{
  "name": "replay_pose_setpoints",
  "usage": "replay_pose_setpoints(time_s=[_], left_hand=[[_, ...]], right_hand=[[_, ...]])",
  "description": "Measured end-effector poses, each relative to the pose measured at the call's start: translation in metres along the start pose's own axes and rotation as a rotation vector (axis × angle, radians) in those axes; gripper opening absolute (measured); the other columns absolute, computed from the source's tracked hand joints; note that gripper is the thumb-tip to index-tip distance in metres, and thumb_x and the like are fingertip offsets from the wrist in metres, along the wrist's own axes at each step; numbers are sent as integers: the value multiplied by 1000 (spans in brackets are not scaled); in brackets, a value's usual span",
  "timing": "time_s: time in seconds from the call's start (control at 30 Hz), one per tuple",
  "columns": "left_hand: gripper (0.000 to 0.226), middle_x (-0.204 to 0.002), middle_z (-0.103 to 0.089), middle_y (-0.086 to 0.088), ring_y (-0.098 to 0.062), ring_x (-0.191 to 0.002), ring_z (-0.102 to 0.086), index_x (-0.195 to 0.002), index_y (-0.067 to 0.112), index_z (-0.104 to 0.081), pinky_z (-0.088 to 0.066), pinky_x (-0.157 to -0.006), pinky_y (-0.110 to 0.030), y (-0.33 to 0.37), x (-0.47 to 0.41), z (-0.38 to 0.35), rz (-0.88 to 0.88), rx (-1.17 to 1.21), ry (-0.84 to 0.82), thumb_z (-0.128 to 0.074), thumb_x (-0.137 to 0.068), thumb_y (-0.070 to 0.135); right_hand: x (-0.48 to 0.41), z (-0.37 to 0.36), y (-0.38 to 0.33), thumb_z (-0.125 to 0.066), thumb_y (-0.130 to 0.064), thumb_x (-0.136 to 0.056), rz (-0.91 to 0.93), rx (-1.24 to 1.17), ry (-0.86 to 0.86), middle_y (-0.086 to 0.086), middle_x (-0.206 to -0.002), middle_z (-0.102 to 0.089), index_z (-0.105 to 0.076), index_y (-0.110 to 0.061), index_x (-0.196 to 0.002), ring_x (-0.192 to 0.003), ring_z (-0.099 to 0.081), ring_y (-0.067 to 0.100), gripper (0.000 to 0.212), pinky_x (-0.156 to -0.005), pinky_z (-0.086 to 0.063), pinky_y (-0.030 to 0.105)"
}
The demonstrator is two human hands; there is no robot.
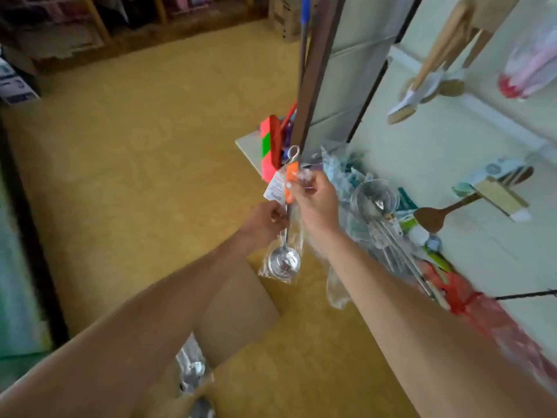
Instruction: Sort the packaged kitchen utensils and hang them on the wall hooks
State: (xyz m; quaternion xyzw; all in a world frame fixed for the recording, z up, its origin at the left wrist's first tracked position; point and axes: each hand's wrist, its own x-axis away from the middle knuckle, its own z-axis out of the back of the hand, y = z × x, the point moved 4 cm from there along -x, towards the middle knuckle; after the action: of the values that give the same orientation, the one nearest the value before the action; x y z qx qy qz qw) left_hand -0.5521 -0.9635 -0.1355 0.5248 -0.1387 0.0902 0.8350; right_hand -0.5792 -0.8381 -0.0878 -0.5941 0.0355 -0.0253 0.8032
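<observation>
A steel ladle point(284, 259) in a clear plastic sleeve hangs upright in front of me, bowl down, with an orange label and a white price tag point(273, 188) near its top. My right hand point(316, 200) pinches the top of the packet by the orange label. My left hand point(265, 220) grips the handle just below the tag. On the white wall panel point(452, 152) to the right hang wooden spatulas point(434, 217), brushes point(405, 108) and other packaged utensils. A pile of packaged utensils point(376, 206) lies along the wall's base.
An open cardboard box point(238, 309) with more packaged steel utensils point(193, 372) stands on the yellow floor below my arms. Bright pink and green items point(268, 146) stand by a brown post point(316, 70). Shelves line the far wall. A red mesh bag point(470, 300) lies at the right.
</observation>
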Motion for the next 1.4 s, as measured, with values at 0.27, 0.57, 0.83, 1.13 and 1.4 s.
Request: replay_pose_setpoints(time_s=[0.27, 0.57, 0.83, 1.13, 1.4], left_hand=[[29, -82, -59, -9, -29, -71, -57, -73, 18, -51, -55, -68, -52, -154, 22, 132, 207, 113, 133, -57, -88, -6], [8, -90, -68, -9, -38, -77, -70, -89, 10, -61, -58, -68, -50, -294, 79, 228, 396, 65, 264, -67, -86, 5], [6, -98, -68, -14, -34, -82, -70, -92, 9, -62, -60, -72, -46, -388, 119, 228, 543, 113, 293, -65, -88, 7], [8, -98, -70, -16, -33, -81, -72, -92, 9, -61, -60, -76, -47, -490, 140, 139, 730, 209, 148, -68, -89, 13], [9, -79, -63, -7, -30, -74, -70, -87, 13, -59, -61, -73, -45, -556, 136, 40, 852, 293, 74, -68, -87, 10]], right_hand=[[32, -209, 13, -77, -19, -84, -13, 3, -228, -11, -86, -63, -60, -18, -95, -81, -61, 10, 20, -75, -47, 22], [101, -381, 38, -76, -16, -85, -79, 1, -446, -11, -80, -62, -61, -15, -92, -70, -57, 1, 17, -67, -45, 20], [162, -450, 91, -77, -14, -83, -166, 39, -573, -8, -81, -62, -60, -14, -95, -70, -56, 0, 22, -63, -42, 11], [219, -448, 219, -75, -21, -86, -329, 169, -645, -10, -84, -64, -60, -17, -94, -75, -60, 5, 18, -62, -43, 10], [244, -427, 335, -77, -15, -83, -474, 273, -602, 3, -93, -69, -65, -8, -107, -78, -61, 10, 27, -58, -41, 5]])
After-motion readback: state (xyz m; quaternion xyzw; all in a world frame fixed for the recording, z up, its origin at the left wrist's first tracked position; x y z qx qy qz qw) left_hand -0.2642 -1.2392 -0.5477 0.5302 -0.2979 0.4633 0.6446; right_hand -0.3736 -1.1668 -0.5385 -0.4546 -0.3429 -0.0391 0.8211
